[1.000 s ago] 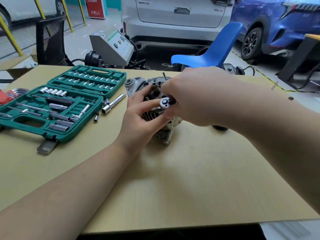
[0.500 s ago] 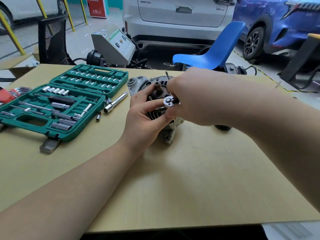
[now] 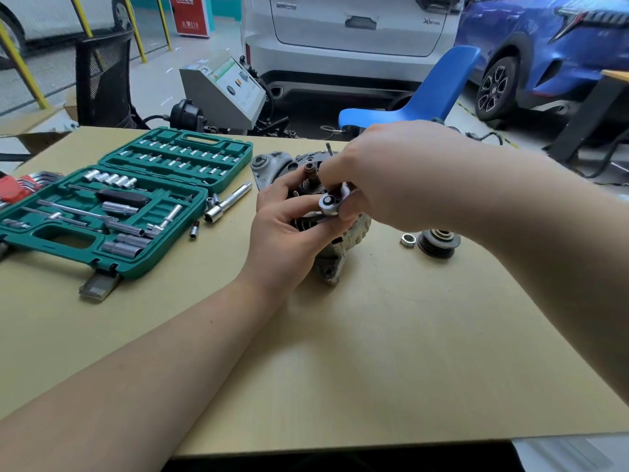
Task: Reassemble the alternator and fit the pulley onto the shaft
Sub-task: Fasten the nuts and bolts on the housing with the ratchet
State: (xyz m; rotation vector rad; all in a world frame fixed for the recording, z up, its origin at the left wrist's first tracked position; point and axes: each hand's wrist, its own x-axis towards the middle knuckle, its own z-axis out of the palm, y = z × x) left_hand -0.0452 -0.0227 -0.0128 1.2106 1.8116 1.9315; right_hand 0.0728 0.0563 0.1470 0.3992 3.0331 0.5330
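Alternator (image 3: 326, 260) sits near the middle of the table (image 3: 374, 352), a little toward the far edge, with its bare shaft (image 3: 311, 172) pointing up. In the head view the left hand (image 3: 289, 229) wraps the near-left side of the housing, fingers curled round it, thumb lying by the ratchet head (image 3: 329, 203). The right hand (image 3: 384, 178) comes in from the right, fingers closed on the ratchet's handle, which it mostly hides; I cannot tell whether a socket is seated on a bolt beneath.

The pulley (image 3: 439, 242) and its nut (image 3: 407, 240) lie on the table to the right of the alternator, apart from it, so the pulley step looks not yet begun.

Risks, as I judge them:
- The ratchet may slip off a fastener if held tilted, rounding it or jabbing the left thumb beside the head.
- The housing rests on an uneven lug and could rock under torque if the left grip eases.
- The right forearm passes close above the nut and could knock it along the table.
- Loose sockets (image 3: 212, 212) beside the green tool case (image 3: 224, 149) could roll.
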